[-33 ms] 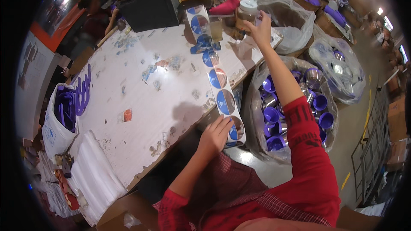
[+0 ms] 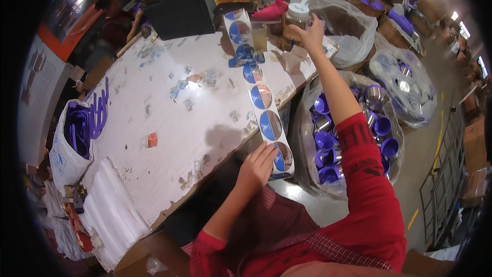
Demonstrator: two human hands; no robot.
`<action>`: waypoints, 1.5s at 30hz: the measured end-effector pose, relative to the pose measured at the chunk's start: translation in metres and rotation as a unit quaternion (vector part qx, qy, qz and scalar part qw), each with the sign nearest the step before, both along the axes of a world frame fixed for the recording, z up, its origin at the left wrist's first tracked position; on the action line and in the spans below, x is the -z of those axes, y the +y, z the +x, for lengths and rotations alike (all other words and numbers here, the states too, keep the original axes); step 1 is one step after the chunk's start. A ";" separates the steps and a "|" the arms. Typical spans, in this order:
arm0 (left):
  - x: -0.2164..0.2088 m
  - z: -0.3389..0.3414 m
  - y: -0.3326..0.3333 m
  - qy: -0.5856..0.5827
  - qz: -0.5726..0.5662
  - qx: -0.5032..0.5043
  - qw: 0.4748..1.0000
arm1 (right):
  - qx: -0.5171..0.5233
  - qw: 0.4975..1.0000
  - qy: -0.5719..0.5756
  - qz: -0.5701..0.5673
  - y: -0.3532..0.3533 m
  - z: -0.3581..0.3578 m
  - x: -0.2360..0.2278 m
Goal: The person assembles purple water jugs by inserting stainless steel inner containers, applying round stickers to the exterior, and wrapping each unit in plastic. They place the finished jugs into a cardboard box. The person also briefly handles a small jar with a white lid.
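Observation:
A long strip of round blue-and-brown labels (image 2: 270, 124) runs from the back of the white table toward me, over its near edge. My left hand (image 2: 258, 170) lies against the strip's near end, fingers together on top and thumb hidden, gripping it. With the arm stretched forward, my right hand (image 2: 311, 37) is at the clear jar (image 2: 295, 19) with a white lid. Its thumb lies across the jar's front and its index finger is at the side; the other fingers are mostly hidden. A dark blue tape-like piece (image 2: 246, 57) crosses the strip.
Right of the table stands a plastic-lined bag of purple-and-steel cups (image 2: 324, 140), with another clear bag (image 2: 402, 82) behind it. A black box (image 2: 177, 13) and red cloth (image 2: 272, 8) sit at the back. Purple straps fill a white sack (image 2: 74, 159) at left. Another person (image 2: 115, 23) is far left.
The whole view has shifted down very slightly. Both hands, the label strip and the jar keep nearly the same places.

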State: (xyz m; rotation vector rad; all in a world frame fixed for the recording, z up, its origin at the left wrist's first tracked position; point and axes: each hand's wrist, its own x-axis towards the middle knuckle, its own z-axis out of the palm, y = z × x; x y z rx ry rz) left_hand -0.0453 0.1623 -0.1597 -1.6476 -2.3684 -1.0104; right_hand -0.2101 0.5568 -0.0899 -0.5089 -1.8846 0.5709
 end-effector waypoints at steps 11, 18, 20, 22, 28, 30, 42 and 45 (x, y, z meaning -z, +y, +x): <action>-0.008 0.013 -0.022 -0.105 0.079 -0.097 0.986 | -0.214 0.961 0.053 -0.164 0.047 0.007 -0.081; -0.032 0.012 -0.017 -0.261 0.130 -0.166 0.942 | -0.513 0.828 -0.022 -0.224 -0.014 0.108 -0.171; -0.058 0.016 -0.025 -0.292 0.178 -0.170 0.924 | -0.480 0.855 -0.076 -0.181 -0.083 0.136 -0.173; -0.087 0.023 -0.037 -0.285 0.244 -0.137 0.917 | -0.508 0.845 -0.132 -0.098 -0.162 0.164 -0.164; -0.122 0.075 -0.116 -0.284 0.280 -0.283 0.872 | -0.644 0.732 -0.201 -0.096 -0.333 0.222 -0.108; -0.117 0.097 -0.145 -0.228 0.268 -0.330 0.876 | -0.676 0.705 -0.203 -0.074 -0.359 0.226 -0.110; -0.121 0.165 -0.216 -0.342 0.164 -0.199 0.904 | -0.806 0.552 -0.137 0.167 -0.449 0.259 -0.136; -0.117 0.172 -0.211 -0.336 0.259 -0.068 0.903 | -0.863 0.431 -0.218 0.151 -0.433 0.240 -0.138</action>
